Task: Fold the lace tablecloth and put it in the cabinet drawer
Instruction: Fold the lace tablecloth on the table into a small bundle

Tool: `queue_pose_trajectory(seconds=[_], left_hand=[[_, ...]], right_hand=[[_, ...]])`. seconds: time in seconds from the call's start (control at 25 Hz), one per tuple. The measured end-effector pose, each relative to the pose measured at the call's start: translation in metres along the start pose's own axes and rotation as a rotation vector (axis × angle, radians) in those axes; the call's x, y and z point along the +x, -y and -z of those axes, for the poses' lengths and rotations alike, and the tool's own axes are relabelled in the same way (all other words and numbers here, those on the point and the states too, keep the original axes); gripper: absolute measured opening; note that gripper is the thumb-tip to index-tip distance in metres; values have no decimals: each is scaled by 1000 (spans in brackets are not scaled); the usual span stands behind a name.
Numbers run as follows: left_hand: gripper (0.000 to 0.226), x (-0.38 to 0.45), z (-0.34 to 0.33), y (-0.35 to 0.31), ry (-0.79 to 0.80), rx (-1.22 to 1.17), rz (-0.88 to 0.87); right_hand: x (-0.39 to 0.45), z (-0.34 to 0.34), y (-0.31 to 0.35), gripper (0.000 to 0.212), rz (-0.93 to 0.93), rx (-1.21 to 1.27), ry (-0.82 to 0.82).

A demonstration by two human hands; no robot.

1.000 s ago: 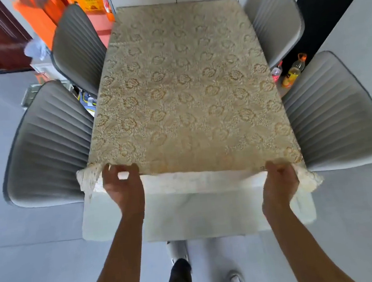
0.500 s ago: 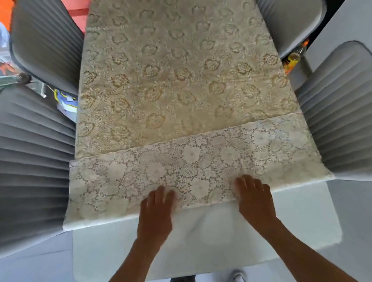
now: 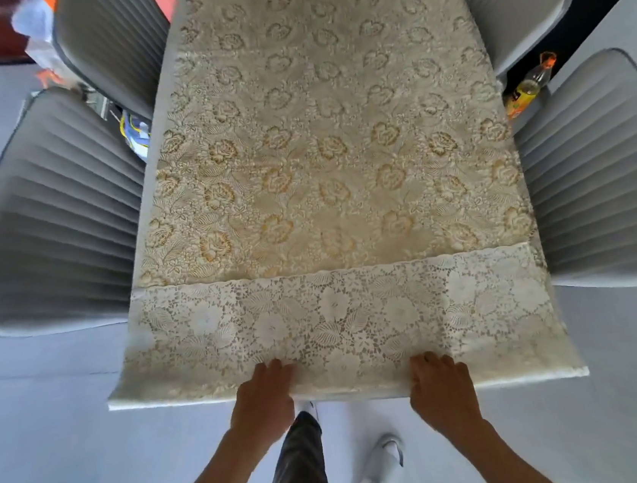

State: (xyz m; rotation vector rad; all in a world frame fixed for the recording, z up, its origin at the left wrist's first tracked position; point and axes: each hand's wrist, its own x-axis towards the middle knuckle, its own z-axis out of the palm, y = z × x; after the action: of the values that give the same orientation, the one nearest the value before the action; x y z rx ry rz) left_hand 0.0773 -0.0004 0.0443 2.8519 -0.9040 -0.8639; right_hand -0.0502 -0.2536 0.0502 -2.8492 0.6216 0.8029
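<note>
The lace tablecloth (image 3: 330,152) lies spread along the length of the table (image 3: 207,397), reaching from the near edge to the far end at the top of the view, flat and almost wholly unfolded; four grey ribbed chairs flank it, the near left chair (image 3: 52,216) and near right chair (image 3: 599,177) pushed in close to the cloth's sides, the two far ones partly cut off by the frame; the only fold made so far is a narrow band (image 3: 337,314) at the near end, turned up and back so that its paler underside shows, its scalloped edge running straight across the cloth from side to side; by that measure the task is judged to be at its very beginning, with one short turn laid and the bulk of the folding yet to do, and the stowing untouched, since no cabinet or drawer appears anywhere in view; the left hand (image 3: 264,402) and the right hand (image 3: 442,388) rest on the creased near edge of that band, well apart and either side of the middle, fingers curled over the crease; whether they pinch the cloth or merely press it flat cannot be told from this angle; a small bottle with an orange cap (image 3: 527,88) stands on the floor between the two right-hand chairs, clear of the cloth.
</note>
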Motion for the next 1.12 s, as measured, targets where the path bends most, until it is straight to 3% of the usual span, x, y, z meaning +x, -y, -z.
queue_pose_trajectory(seconds=[0.12, 0.2, 0.32, 0.56, 0.64, 0.8, 0.92, 1.04, 1.12], left_hand=[[25, -14, 3, 3, 39, -312, -10], [21, 4, 21, 6, 14, -393, 28], [33, 52, 49, 7, -13, -337, 91], [69, 109, 82, 26, 24, -15, 83], [68, 109, 79, 30, 1, 44, 54], [59, 113, 79, 37, 41, -79, 43], [42, 118, 82, 33, 0, 101, 37], [25, 121, 91, 30, 38, 69, 38], [26, 124, 103, 35, 151, 49, 97]], right_hand=[[-3, 9, -9, 29, 85, 148, 3], [17, 27, -14, 32, 99, 273, -30], [53, 55, -20, 42, 57, 312, -77], [106, 78, -25, 72, 8, 240, 44], [109, 71, -24, 66, 11, 200, -16], [113, 67, -34, 38, 4, 115, -59], [121, 74, -47, 30, 109, -141, -61], [125, 82, -62, 25, 207, -226, -14], [131, 94, -80, 26, 184, -161, 136]])
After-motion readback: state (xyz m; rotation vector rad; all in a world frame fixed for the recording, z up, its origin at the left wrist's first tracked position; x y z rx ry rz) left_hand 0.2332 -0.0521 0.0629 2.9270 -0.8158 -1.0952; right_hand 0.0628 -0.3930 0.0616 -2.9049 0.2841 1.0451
